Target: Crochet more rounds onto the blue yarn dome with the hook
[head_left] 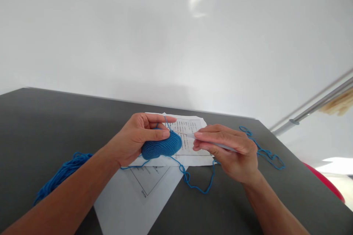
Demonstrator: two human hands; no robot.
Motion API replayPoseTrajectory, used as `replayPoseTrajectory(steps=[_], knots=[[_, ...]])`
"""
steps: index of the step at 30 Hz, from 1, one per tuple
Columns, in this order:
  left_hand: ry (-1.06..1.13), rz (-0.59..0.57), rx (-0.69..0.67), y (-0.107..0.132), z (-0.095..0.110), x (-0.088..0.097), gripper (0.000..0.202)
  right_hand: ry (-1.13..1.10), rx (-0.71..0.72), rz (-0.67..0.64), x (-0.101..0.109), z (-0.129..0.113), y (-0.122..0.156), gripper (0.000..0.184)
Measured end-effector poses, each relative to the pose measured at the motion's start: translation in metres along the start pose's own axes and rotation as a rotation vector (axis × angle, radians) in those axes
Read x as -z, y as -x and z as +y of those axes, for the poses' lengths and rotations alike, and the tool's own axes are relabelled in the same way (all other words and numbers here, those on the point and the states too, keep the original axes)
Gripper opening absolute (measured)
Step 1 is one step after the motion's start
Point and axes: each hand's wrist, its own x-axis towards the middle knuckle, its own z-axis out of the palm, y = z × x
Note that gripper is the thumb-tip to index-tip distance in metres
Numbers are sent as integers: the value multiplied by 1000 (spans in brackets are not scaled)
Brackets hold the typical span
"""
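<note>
left hand [138, 137] is closed on the blue crochet piece [162, 146]: thumb across the top, fingers curled under, index finger stretched out above with the working yarn [166, 121] running over it. right hand [230, 150] is pinched shut on a pale crochet hook [209, 142]; handle lies along the fingers, thin tip points left and sits at the piece's upper edge. can't tell whether the tip is actually through a stitch or just touching.

piece is held just above the table, over a printed sheet [190, 136] with text on it. second sheet [138, 198] with a line drawing lies partly under it, nearer the body. both on the dark table [41, 125].

yarn tail [197, 187] drops from the piece, loops loosely on the table between the wrists, then trails off behind the right hand in slack curls [264, 152] toward the table's right edge. loose bundle of the same blue yarn [62, 174] sits by the left forearm, well apart from the piece.

risks, my read:
- slack loop lies right under the right wrist; a wrist move could snag it and jerk the tension on the index finger, pulling the live loop off the hook.
- loose curls near the edge could slide off and drag.
- unwound bundle looks prone to tangling if pulled fast.

containers: none in view. yarn is loose on the table, nothing holding it.
</note>
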Motion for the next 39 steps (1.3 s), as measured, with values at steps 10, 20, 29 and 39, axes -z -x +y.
replayPoseTrajectory(steps=[10,20,29,39], knots=[[-157,-47,-9,-4,-1,8,34,54,24,-108,11,-4,-3,30],[-226,-105,-45,-4,0,10,26,-43,-37,-115,15,-6,-3,29],[-154,-73,-120,0,-5,7,29,-769,-638,246,-14,1,2,13],[-169,102,-307,0,-21,-20,28,-739,-568,375,-56,4,9,13]])
